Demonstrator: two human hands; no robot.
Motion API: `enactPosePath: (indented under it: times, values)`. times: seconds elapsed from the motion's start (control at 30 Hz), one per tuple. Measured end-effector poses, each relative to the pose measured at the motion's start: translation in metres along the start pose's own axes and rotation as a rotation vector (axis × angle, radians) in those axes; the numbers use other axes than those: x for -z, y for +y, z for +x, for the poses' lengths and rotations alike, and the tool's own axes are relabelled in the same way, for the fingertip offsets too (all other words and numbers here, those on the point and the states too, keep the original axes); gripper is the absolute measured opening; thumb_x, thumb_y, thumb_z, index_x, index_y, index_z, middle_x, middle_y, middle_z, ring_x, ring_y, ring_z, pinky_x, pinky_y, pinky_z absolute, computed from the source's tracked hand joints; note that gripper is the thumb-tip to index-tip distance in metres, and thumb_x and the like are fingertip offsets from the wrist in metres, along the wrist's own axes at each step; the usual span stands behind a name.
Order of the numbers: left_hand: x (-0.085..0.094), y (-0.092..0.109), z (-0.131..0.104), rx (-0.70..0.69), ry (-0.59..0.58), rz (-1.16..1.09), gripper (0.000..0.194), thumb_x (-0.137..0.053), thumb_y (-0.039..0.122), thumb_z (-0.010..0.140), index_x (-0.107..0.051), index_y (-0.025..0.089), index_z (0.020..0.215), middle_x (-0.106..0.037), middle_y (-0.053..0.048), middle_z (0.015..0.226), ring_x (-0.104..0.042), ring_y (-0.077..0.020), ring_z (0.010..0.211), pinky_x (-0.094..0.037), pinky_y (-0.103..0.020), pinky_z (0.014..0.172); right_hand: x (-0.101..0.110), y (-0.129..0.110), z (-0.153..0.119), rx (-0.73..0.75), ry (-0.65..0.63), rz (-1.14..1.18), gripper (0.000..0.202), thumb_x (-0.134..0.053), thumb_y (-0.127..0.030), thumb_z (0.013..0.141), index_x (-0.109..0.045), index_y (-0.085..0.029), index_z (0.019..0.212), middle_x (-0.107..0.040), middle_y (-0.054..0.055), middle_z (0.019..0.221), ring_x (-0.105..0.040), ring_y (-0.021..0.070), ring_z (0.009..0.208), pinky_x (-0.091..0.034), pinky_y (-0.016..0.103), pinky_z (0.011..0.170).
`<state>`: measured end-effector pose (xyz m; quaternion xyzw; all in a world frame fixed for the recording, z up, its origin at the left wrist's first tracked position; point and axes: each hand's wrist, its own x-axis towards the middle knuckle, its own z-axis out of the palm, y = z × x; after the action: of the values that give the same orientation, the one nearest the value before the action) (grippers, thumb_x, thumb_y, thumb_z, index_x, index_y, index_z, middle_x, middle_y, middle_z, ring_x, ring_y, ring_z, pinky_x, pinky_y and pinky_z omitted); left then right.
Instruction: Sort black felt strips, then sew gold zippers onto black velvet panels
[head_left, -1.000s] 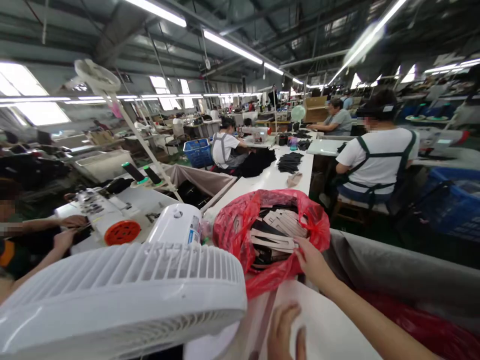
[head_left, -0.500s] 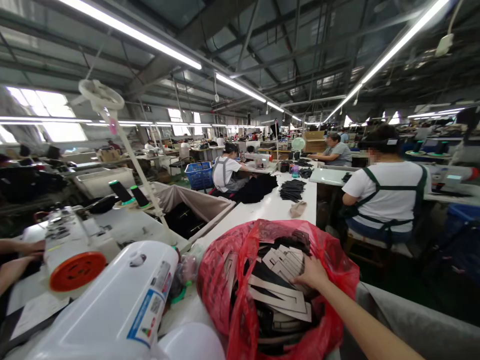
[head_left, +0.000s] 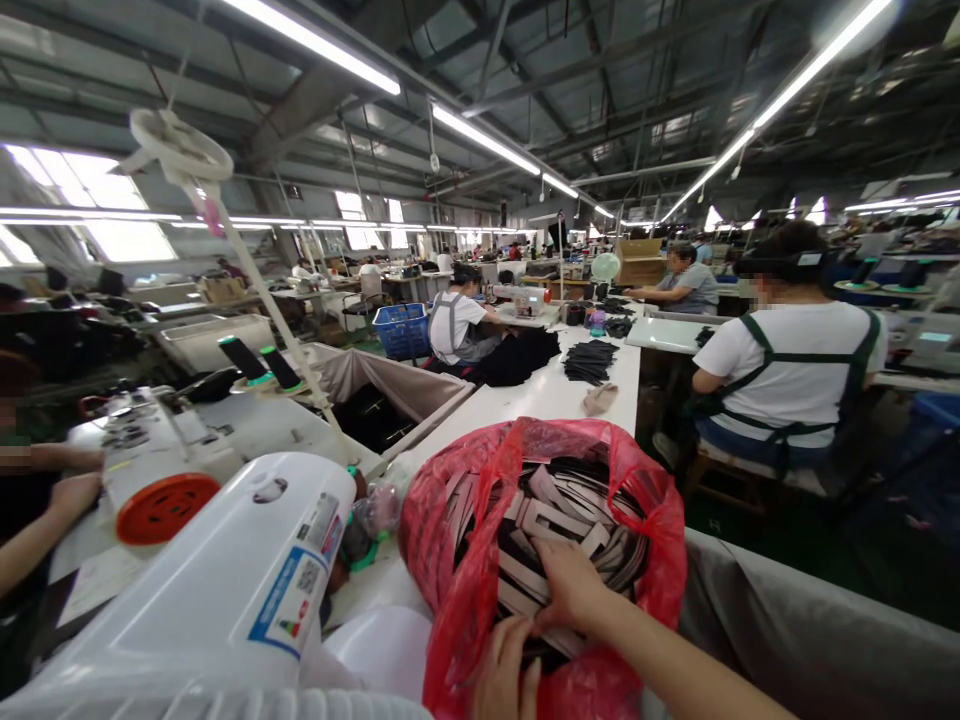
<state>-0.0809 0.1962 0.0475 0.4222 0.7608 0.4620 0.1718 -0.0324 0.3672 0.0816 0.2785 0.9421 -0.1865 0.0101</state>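
A red plastic bag [head_left: 652,590] stands open at the lower centre, filled with flat grey and black cut pieces [head_left: 577,510], some shaped like frames. My right hand [head_left: 574,590] reaches in from the right and rests on the pieces, its fingertips among them; whether it grips one is hidden. Close below it, my left hand [head_left: 506,670] is at the bag's near edge with its fingers bent over the pieces and the plastic. What lies under these fingers cannot be made out.
A white machine housing [head_left: 195,590] fills the lower left, beside an orange-red wheel [head_left: 166,508] and another person's hands. A fabric-lined bin [head_left: 442,408] and a white table [head_left: 510,400] with black pieces lie beyond. Seated people work ahead and at right.
My left hand has come into view at the bag's near edge. My right hand has moved left and nearer over the pieces, which lie differently. The view has shifted slightly.
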Motion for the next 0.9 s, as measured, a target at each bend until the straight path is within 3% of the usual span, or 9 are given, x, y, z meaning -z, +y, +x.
enactPosePath:
  times: [0.07,0.17,0.3,0.37,0.47,0.57,0.7,0.83,0.9]
  values:
    - [0.001,-0.01,0.011,-0.034,0.07,0.088,0.04,-0.04,0.029,0.083,-0.059,0.014,0.114,-0.057,-0.014,0.121,-0.053,-0.0258,0.114,-0.042,-0.041,0.1,-0.002,-0.004,-0.002,-0.004,-0.007,-0.008,0.108,-0.084,-0.04,0.037,-0.042,-0.008,0.132,-0.051,0.021,0.126,-0.045,0.037,0.116,-0.03,0.045,0.101]
    - [0.007,-0.028,0.023,0.002,0.102,0.165,0.045,-0.038,0.029,0.082,-0.055,0.009,0.119,-0.053,-0.017,0.126,-0.051,-0.0265,0.117,-0.042,-0.041,0.101,0.003,0.0,-0.004,0.015,0.028,-0.021,0.105,-0.079,-0.036,0.051,-0.03,-0.009,0.14,-0.036,0.019,0.14,-0.033,0.032,0.128,-0.025,0.039,0.106]
    - [0.015,-0.048,0.03,0.078,0.035,0.23,0.053,-0.039,0.032,0.082,-0.047,0.009,0.128,-0.045,-0.016,0.136,-0.044,-0.0253,0.125,-0.038,-0.038,0.104,0.021,0.02,0.005,-0.094,0.116,-0.062,0.118,-0.07,-0.061,0.055,-0.015,-0.002,0.143,-0.016,0.022,0.148,-0.008,0.0318,0.137,-0.008,0.043,0.111]
    - [0.016,-0.053,0.031,0.103,0.053,0.226,0.052,-0.037,0.032,0.082,-0.047,0.012,0.129,-0.046,-0.012,0.137,-0.043,-0.0235,0.126,-0.037,-0.036,0.105,0.026,0.026,0.01,-0.198,0.128,-0.086,0.12,-0.064,-0.07,0.055,-0.019,0.0,0.141,-0.02,0.025,0.145,-0.012,0.0369,0.136,-0.003,0.05,0.11]
    - [0.014,-0.057,0.03,0.072,0.154,0.189,0.048,-0.035,0.031,0.082,-0.053,0.017,0.124,-0.052,-0.009,0.131,-0.047,-0.0224,0.123,-0.039,-0.033,0.104,0.02,0.017,0.008,-0.212,0.103,-0.09,0.116,-0.066,-0.069,0.053,-0.027,0.0,0.138,-0.033,0.027,0.139,-0.028,0.0389,0.129,-0.013,0.05,0.108]
    - [0.014,-0.058,0.029,0.005,0.146,0.174,0.045,-0.039,0.032,0.081,-0.057,0.02,0.121,-0.057,-0.008,0.126,-0.051,-0.0251,0.119,-0.045,-0.036,0.099,0.002,-0.007,-0.004,-0.171,0.042,-0.096,0.111,-0.077,-0.056,0.044,-0.037,-0.003,0.133,-0.041,0.025,0.134,-0.038,0.0364,0.124,-0.027,0.041,0.104]
    - [0.014,-0.06,0.027,0.019,0.185,0.156,0.043,-0.039,0.032,0.081,-0.061,0.021,0.116,-0.058,-0.008,0.125,-0.052,-0.025,0.119,-0.044,-0.036,0.1,-0.011,-0.029,-0.012,-0.138,0.001,-0.136,0.097,-0.083,-0.04,0.035,-0.05,-0.008,0.121,-0.043,0.024,0.132,-0.038,0.0401,0.121,-0.03,0.045,0.101]
    - [0.017,-0.061,0.025,0.031,0.168,0.106,0.043,-0.036,0.033,0.083,-0.06,0.02,0.116,-0.058,-0.008,0.125,-0.05,-0.0242,0.12,-0.042,-0.036,0.101,-0.011,-0.032,-0.007,-0.106,-0.013,-0.164,0.069,-0.074,-0.02,0.046,-0.055,-0.007,0.112,-0.058,0.021,0.11,-0.054,0.0356,0.102,-0.04,0.043,0.09]
    - [0.021,-0.057,0.027,0.057,0.197,0.088,0.044,-0.035,0.033,0.084,-0.057,0.021,0.12,-0.056,-0.007,0.127,-0.047,-0.0239,0.123,-0.041,-0.037,0.103,-0.012,-0.031,-0.004,-0.086,-0.024,-0.168,0.065,-0.07,-0.014,0.048,-0.055,-0.008,0.112,-0.06,0.019,0.108,-0.056,0.0331,0.1,-0.041,0.041,0.089]
